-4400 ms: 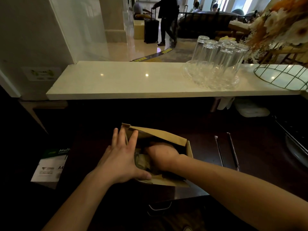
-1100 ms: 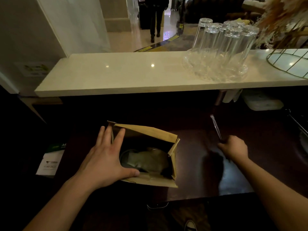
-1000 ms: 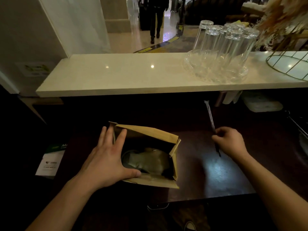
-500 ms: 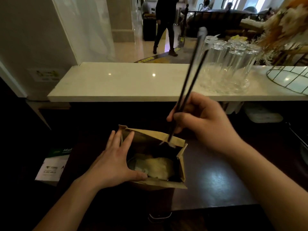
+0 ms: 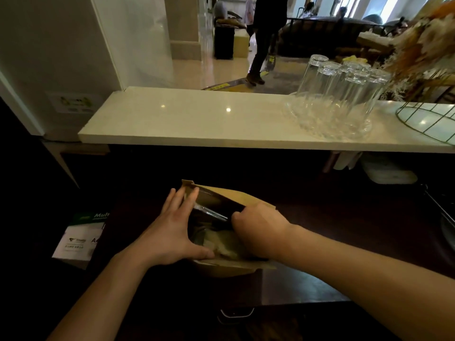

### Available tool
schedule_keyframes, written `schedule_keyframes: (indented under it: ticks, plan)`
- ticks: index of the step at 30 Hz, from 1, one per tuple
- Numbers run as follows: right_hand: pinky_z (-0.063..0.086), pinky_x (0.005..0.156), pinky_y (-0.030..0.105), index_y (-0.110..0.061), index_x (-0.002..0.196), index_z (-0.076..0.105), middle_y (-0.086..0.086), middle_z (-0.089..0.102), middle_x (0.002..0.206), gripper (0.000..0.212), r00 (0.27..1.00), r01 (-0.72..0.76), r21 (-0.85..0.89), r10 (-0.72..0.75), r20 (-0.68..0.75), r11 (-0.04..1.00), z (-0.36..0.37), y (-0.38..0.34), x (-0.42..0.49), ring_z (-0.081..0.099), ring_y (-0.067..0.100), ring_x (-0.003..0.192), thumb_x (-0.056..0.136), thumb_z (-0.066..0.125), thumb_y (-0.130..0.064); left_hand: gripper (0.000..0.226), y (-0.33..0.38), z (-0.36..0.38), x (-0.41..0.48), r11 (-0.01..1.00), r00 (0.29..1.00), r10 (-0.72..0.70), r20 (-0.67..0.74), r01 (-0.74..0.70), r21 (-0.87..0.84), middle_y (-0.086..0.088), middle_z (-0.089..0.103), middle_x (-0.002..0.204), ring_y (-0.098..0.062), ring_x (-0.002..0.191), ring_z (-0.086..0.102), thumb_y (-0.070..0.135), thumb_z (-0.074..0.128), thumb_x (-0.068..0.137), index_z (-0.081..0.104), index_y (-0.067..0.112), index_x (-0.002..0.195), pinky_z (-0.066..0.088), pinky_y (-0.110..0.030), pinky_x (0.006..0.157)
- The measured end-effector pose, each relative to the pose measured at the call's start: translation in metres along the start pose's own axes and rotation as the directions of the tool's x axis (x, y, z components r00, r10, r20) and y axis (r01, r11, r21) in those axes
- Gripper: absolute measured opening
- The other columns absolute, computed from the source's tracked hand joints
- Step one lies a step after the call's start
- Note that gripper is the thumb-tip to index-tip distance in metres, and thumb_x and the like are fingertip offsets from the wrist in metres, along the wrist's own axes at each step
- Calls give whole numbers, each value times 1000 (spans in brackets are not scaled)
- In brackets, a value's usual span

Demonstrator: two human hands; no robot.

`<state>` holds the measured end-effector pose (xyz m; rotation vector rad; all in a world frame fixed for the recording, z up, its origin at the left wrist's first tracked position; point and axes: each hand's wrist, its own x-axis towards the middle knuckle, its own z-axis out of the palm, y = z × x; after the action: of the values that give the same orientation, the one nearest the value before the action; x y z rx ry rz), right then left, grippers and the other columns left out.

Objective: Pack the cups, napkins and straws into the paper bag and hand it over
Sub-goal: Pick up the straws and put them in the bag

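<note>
Two bare hands at the open brown paper bag (image 5: 222, 265) in lower centre of frame: left hand (image 5: 170, 232) spread flat against its left wall, right hand (image 5: 258, 227) curled inside the mouth, pinching the dark straws (image 5: 209, 212) above a pale napkin (image 5: 221, 244).

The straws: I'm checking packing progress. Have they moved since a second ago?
Yes. The straws left the dark worktop right of the paper bag and are now inside its mouth, held by the right hand.
</note>
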<state>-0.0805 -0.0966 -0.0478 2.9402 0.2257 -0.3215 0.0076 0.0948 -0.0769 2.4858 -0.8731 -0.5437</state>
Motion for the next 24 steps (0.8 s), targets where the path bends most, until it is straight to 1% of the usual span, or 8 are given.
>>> schedule_keyframes:
  ticks: [3, 5, 7, 10, 14, 16, 19, 24]
  plan:
    - [53, 60, 34, -11, 104, 63, 6, 67, 95, 16, 995, 32, -103, -22, 92, 994, 11, -9, 9, 66, 24, 81, 94, 50, -11, 138, -2, 0, 0, 1000, 1000, -8, 4, 8, 16, 19, -29, 155, -6, 139, -33, 61, 83, 56, -18, 40, 148, 10, -49, 120]
    - [53, 62, 34, -13, 101, 65, 5, 66, 94, 15, 986, 46, -116, -27, 164, 992, 20, -16, 17, 64, 24, 80, 94, 52, -12, 138, -2, 0, -1, 999, 1000, -8, 14, 7, 42, 18, -31, 154, -6, 138, -35, 63, 81, 56, -20, 41, 147, 11, -48, 120]
    - [56, 69, 36, -14, 100, 64, 4, 64, 94, 12, 975, 48, -68, -32, 221, 997, 24, -19, 25, 63, 25, 83, 94, 54, -15, 137, 1, -1, -1, 998, 1000, -11, 26, 9, 66, 16, -33, 154, -7, 138, -36, 65, 80, 57, -21, 41, 146, 11, -49, 120]
    - [54, 72, 36, -15, 103, 63, 4, 61, 91, 12, 962, 28, -3, -27, 273, 1000, 28, -17, 36, 62, 24, 84, 93, 56, -17, 137, 3, -3, -2, 997, 999, -19, 33, 16, 79, 14, -35, 154, -10, 137, -38, 65, 80, 58, -22, 40, 147, 12, -52, 120]
    - [54, 83, 40, -11, 109, 62, 8, 63, 99, 18, 932, -12, 92, -22, 361, 996, 34, -10, 43, 62, 28, 93, 93, 53, -11, 136, 2, -2, -2, 993, 999, -8, 35, 4, 119, 11, -36, 154, -10, 136, -40, 68, 77, 58, -23, 40, 146, 12, -53, 119]
    - [54, 86, 40, -10, 109, 63, 9, 63, 100, 20, 928, -25, 128, -25, 373, 991, 37, -7, 45, 62, 28, 95, 92, 53, -8, 136, 2, -1, -2, 991, 1000, -2, 31, -3, 134, 10, -36, 154, -11, 136, -40, 69, 77, 58, -23, 40, 146, 12, -52, 119]
    - [53, 82, 38, -9, 106, 64, 8, 60, 93, 18, 934, -46, 160, -15, 358, 986, 44, -3, 47, 60, 26, 87, 91, 55, -7, 136, 2, -1, -2, 991, 1000, 2, 30, -6, 135, 10, -35, 155, -11, 137, -39, 69, 77, 58, -22, 39, 147, 11, -52, 119]
    - [51, 85, 39, -11, 109, 64, 10, 66, 105, 20, 963, -61, 201, 4, 269, 978, 47, 1, 46, 62, 28, 97, 93, 53, -6, 137, 2, -2, -1, 991, 1000, 2, 27, -6, 134, 9, -35, 155, -12, 138, -39, 69, 77, 57, -22, 39, 147, 12, -53, 119]
